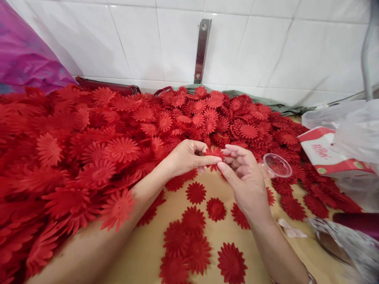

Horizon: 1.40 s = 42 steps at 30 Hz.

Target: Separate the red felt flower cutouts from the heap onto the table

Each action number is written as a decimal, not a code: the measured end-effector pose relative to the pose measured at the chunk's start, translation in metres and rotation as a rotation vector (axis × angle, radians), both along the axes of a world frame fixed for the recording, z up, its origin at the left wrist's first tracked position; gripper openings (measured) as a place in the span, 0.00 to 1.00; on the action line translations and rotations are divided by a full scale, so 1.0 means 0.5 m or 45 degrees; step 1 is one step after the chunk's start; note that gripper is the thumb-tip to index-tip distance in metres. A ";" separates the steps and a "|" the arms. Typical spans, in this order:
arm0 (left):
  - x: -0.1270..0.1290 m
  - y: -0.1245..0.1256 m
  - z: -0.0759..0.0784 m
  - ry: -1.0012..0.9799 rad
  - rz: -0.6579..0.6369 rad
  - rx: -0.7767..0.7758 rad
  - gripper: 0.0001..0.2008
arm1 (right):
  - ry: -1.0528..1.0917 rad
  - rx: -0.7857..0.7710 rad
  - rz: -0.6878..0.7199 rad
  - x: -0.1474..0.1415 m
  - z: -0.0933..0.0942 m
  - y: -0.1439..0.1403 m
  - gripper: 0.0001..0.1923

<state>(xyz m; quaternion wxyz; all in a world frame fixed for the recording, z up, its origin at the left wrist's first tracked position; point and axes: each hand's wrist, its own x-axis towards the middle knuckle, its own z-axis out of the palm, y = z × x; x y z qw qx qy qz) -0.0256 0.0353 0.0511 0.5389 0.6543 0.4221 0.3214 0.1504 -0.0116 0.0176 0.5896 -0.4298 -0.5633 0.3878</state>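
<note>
Centre of frame: your left hand and right hand meet over one small red flower cutout. Left thumb and forefinger are pinched narrow on its left edge; right fingertips close on its right edge. The cutout is held between both hands, lifted above the tan tabletop, just in front of the big heap.

Heap of red flower cutouts: fills the left half and runs across the upper middle to the right, stacked loosely and overlapping. Your left forearm lies across its lower edge, with a few petals lapping over the arm.

Lower centre: loose flowers lie flat on the tabletop below your hands, some apart, some overlapping in a small cluster. One more sits alone at the bottom edge, right of the cluster.

Right of your right hand: a clear plastic cup, lying tilted on the flowers with its mouth turned toward the camera. Whether it holds anything cannot be told.

Right edge: a white-and-red carton lies partly under a clear plastic bag. Lower right corner: crinkled clear plastic wrap, contents blurred.

Upper frame: white tiled wall with a metal bracket fixed upright at centre. Upper left corner: a purple-pink sheet behind the heap. A dark red strip lies along the wall base, at the heap's far edge.
</note>
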 end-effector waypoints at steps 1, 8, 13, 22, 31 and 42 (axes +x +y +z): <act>0.002 -0.001 -0.002 -0.006 0.005 0.008 0.20 | 0.050 -0.025 0.036 -0.001 -0.002 0.001 0.20; 0.006 -0.001 -0.006 -0.038 0.016 0.153 0.24 | 0.178 -0.112 0.147 0.000 -0.017 0.011 0.15; 0.002 -0.002 0.001 0.030 -0.149 0.144 0.23 | 0.187 -0.146 0.131 0.004 -0.021 0.014 0.09; 0.000 -0.003 0.012 -0.019 -0.246 0.045 0.20 | 0.355 -0.197 0.105 -0.002 -0.021 0.015 0.07; -0.002 -0.001 -0.001 0.039 -0.122 0.155 0.20 | 0.194 -0.076 0.121 -0.004 -0.017 0.010 0.07; -0.018 0.002 0.021 -0.036 -0.181 0.108 0.22 | 0.573 -0.265 0.013 0.007 -0.025 0.021 0.10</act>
